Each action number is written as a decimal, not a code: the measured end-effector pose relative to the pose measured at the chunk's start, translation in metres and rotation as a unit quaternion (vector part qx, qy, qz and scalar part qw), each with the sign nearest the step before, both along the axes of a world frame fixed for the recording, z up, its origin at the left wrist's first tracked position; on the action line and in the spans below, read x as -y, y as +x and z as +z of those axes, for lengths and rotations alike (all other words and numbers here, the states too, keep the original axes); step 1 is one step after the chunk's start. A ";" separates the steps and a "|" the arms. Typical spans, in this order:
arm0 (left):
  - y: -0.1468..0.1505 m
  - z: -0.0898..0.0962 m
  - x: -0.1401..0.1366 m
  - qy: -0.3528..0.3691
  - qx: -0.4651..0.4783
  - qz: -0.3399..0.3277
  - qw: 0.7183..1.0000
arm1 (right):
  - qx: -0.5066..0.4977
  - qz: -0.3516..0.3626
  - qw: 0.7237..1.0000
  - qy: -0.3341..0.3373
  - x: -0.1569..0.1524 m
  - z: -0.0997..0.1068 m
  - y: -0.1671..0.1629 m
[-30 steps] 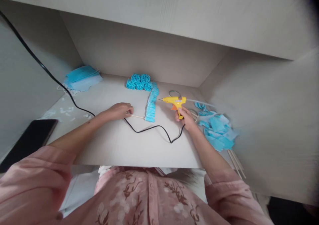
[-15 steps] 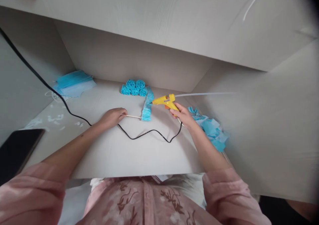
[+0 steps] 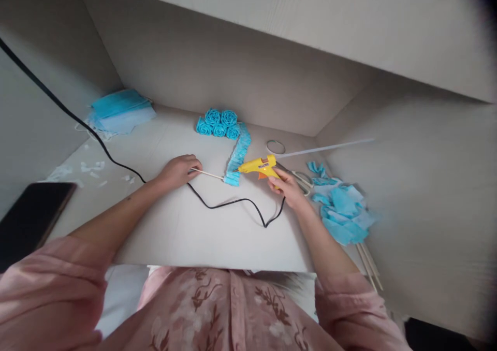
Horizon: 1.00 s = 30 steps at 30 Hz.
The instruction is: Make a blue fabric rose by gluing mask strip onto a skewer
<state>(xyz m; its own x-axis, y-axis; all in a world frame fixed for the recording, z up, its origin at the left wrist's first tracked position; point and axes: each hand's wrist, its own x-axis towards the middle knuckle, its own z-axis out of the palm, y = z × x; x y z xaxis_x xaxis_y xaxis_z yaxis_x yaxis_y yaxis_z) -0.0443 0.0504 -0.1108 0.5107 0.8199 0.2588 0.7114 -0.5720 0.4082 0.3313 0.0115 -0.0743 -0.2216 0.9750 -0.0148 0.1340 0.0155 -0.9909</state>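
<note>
My left hand is closed on a thin wooden stick, whose far end meets the lower end of a pleated blue strip. The strip runs from there up toward several rolled blue roses clustered at the back. In my right hand is a yellow glue gun, gripped by its handle. Its nozzle points left, at the lower part of the strip. A long clear glue stick sticks out of the gun's rear. Scissors lie partly hidden behind my right hand.
Folded blue masks lie at the back left, near white scraps and a dark phone. A black cord crosses the table. Blue cut pieces, wooden sticks and a roll of tape are on the right.
The glue gun's nozzle has moved down the strip, closer to its lower end by the stick. The camera view has tilted lower, so the sticks, scissors and tape now show.
</note>
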 end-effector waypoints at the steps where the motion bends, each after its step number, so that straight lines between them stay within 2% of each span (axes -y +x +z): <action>1: -0.001 -0.002 -0.001 0.003 0.007 -0.005 1.000 | 0.009 0.002 1.000 0.007 0.001 0.001 -0.001; 10: -0.006 -0.012 -0.006 0.025 0.054 -0.036 0.998 | 0.045 -0.016 0.999 0.020 -0.001 -0.006 -0.002; 22: -0.007 -0.017 -0.008 0.035 0.068 -0.033 0.997 | 0.095 0.006 0.994 0.047 -0.001 -0.008 0.001; 27: -0.007 -0.016 -0.009 0.042 0.070 -0.036 0.996 | 0.152 0.041 0.984 0.082 0.000 -0.003 0.001; 30: -0.007 -0.015 -0.009 0.040 0.071 -0.044 0.996 | 0.156 0.027 0.984 0.086 -0.002 -0.003 0.005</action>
<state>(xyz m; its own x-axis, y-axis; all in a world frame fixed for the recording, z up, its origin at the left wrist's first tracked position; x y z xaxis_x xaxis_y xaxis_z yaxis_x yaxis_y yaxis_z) -0.0515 0.0589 -0.1256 0.5331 0.7479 0.3956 0.5959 -0.6638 0.4519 0.3365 0.0130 -0.0777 -0.2848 0.9558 0.0730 0.4250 0.1942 -0.8841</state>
